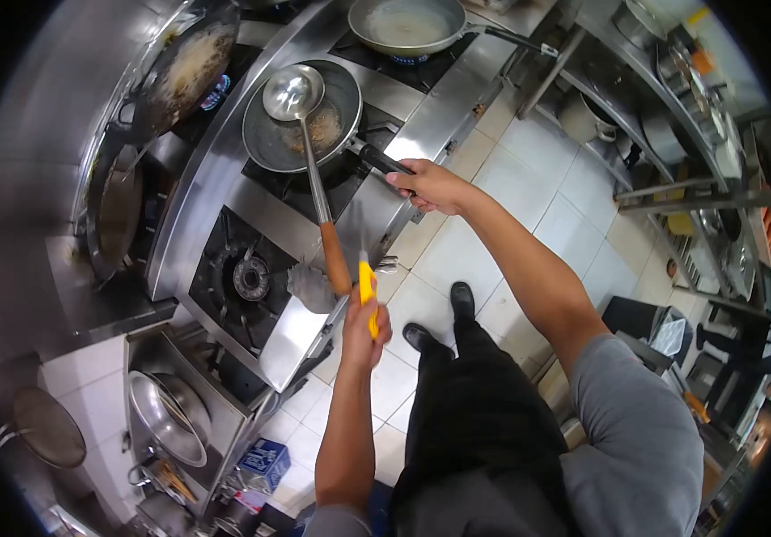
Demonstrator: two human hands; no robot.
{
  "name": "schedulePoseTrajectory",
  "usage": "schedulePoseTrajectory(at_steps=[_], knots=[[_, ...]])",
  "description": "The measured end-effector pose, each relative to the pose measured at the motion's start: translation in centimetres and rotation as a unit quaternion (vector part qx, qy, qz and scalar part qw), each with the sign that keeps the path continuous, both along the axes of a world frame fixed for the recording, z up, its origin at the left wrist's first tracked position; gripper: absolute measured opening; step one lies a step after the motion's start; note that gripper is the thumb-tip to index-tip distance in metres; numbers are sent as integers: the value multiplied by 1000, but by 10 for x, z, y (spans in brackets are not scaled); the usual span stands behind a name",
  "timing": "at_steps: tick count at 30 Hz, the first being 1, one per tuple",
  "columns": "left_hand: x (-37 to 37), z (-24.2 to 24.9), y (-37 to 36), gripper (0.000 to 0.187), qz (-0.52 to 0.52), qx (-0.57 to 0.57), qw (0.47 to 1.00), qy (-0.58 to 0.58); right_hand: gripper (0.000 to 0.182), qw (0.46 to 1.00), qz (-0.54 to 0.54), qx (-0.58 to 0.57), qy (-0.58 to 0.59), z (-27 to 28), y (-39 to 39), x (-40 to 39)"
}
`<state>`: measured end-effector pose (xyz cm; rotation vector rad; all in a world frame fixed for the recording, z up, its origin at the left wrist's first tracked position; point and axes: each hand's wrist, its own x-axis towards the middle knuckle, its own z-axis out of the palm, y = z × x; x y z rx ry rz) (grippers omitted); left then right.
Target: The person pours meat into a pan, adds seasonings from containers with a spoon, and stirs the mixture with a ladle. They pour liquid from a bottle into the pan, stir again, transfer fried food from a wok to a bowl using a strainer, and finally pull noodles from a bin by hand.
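Observation:
My right hand (430,186) is closed around the black handle of a dark frying pan (254,148), which sits over a stove burner. Some light brown food bits (321,125) lie in the pan. A metal ladle (294,91) rests across it, bowl over the pan and wooden handle pointing back toward me. My left hand (366,333) is closed around a yellow-handled knife (368,286), its thin blade blurred and pointing away from me. The ladle's handle end meets the top of this hand; whether the fingers also hold it I cannot tell.
Another pan (403,25) stands over a lit flame at the back. A large wok (190,76) sits at the left. Nearest me is a bare burner (251,275), with a crumpled grey cloth (311,286) beside it. Steel bowls (166,419) lie lower left; shelves (636,152) line the right.

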<state>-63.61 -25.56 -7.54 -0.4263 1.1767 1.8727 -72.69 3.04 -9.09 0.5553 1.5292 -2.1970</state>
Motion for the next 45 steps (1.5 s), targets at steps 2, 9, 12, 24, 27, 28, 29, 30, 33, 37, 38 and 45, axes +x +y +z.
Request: schedulePoseTrajectory(at_steps=[2, 9, 12, 24, 27, 28, 29, 30, 33, 37, 38, 45], knots=[[-28, -19, 20, 24, 39, 11, 999, -13, 27, 1000, 3, -5, -15, 2, -7, 10], [-116, -53, 43, 20, 18, 159, 984, -78, 60, 986, -112, -92, -82, -97, -7, 51], [-134, -73, 36, 20, 26, 299, 946, -121, 56, 953, -175, -89, -231, -183, -59, 57], [-90, -61, 56, 26, 75, 285, 953, -67, 31, 905, -271, -256, -206, -278, -167, 28], [-104, -50, 62, 26, 64, 204, 975, -54, 27, 953, -289, -58, -68, -291, -186, 31], [-113, -48, 63, 26, 50, 204, 976, -58, 27, 949, -306, 73, -27, -280, -191, 32], [-122, -46, 63, 25, 51, 164, 982, -80, 28, 926, -336, 173, 6, -270, -192, 34], [-131, -45, 64, 24, 52, 123, 986, -100, 29, 914, -352, 198, 25, -261, -192, 37], [-150, -41, 69, 22, 16, 79, 990, -117, 33, 916, -344, 201, 52, -245, -177, 47], [-157, -42, 88, 21, 88, -54, 990, -99, 42, 942, -262, 206, 52, -238, -159, 63], [-159, -43, 88, 21, 84, -56, 990, -96, 45, 943, -236, 227, 57, -236, -154, 65], [-157, -40, 102, 18, 90, -173, 980, -44, 50, 959, -163, 232, 21, -225, -135, 71]])
